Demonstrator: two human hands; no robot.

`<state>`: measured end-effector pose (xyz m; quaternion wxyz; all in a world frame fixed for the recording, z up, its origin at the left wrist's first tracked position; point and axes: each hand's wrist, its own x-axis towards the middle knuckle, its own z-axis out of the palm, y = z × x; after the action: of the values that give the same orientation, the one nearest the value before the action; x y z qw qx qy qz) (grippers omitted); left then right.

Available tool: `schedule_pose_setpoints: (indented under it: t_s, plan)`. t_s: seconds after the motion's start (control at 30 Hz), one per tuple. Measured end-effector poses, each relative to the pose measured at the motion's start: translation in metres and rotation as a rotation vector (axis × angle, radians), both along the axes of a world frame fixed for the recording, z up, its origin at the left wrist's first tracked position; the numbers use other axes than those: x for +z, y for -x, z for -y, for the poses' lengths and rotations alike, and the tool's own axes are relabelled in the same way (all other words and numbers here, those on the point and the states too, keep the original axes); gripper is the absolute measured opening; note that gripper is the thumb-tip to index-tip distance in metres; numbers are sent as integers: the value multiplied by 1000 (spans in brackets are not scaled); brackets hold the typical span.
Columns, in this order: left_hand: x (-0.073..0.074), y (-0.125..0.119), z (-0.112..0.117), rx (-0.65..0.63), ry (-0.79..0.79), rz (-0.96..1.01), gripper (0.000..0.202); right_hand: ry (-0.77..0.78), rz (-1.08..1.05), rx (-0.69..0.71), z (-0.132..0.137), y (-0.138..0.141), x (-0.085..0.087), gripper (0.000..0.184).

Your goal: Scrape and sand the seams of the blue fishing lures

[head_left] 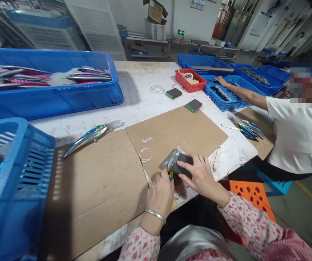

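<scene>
My left hand (160, 194) is closed around a fishing lure (170, 174) at the front edge of the worktable. Only a bit of its shiny yellow and blue body shows between the fingers; a clear plastic piece (169, 159) sticks out beyond it. My right hand (203, 177) grips a dark grey sanding sponge (183, 164) close against that clear piece. Whether the two touch is hard to make out. Beneath both hands lies a cardboard sheet (172, 127) with white smears. Another silver-blue lure (87, 139) rests on the left cardboard (104, 181).
Blue crates (50, 103) stand at the left, one full of lures. Two green-edged sanding sponges (173, 94), a tape roll (156, 89) and a red tray (190, 81) lie farther back. At right, a co-worker (294, 134) reaches into a blue basket (221, 103).
</scene>
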<state>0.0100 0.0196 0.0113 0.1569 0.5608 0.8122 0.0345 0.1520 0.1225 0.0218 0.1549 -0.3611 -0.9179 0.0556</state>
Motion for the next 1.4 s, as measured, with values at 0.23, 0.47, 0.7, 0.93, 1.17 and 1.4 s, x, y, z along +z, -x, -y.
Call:
schedule_pose_setpoints:
  t_s: [0.23, 0.47, 0.7, 0.93, 1.17, 1.4]
  plan:
    - [-3, -1, 0, 9, -13, -1, 19, -52, 67, -43, -3, 0, 5, 36]
    - [-8, -2, 2, 6, -49, -2, 17, -26, 15, -55, -1, -1, 0, 35]
    - [-7, -1, 1, 2, -37, 12, 18, -35, 32, -29, -4, -1, -1, 35]
    - [-5, 0, 1, 0, -18, 13, 17, -27, 23, 18, -3, -1, -1, 36]
    - [-4, 2, 0, 1, -5, 27, 18, -5, 33, 62, -1, -1, 3, 38]
    - [-3, 2, 1, 10, 9, 29, 20, 9, 4, 12, -2, -2, -1, 37]
